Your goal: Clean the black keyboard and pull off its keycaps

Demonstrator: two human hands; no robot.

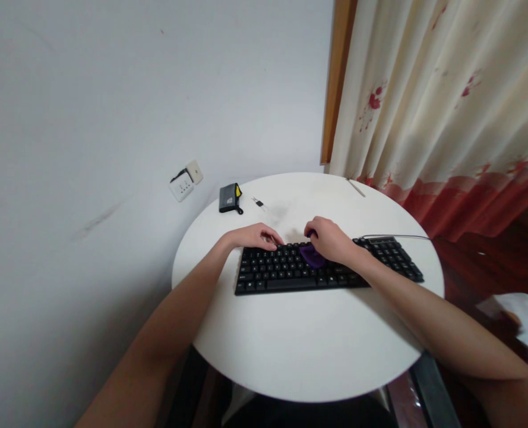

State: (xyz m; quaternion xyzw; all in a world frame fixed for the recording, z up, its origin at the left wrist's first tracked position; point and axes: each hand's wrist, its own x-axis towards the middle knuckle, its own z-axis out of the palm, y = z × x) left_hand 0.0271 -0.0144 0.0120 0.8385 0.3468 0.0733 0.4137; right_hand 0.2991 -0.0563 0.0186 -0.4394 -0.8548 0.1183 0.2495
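Note:
A black keyboard [290, 284] lies across the round white table [308, 345], its long side toward me. My left hand [259, 236] is at the back edge of the keyboard, left of its middle, with the thumb over the top row and the curled fingers along the far side, gripping that edge. Over the middle keys, my right hand [328, 239] is closed on a purple cloth [312, 257]. Part of the cloth hangs down onto the keys, and a bit shows between the thumb and fingers. My right wrist and forearm hide some keys left of the number pad.
At the back left of the table are a dark grey pouch [228, 198] and a small black-and-clear item [259, 203]. A thin stick-like object [356, 188] lies near the back edge. The keyboard cable [400, 236] runs off right. Wall and curtain [424, 107] stand behind.

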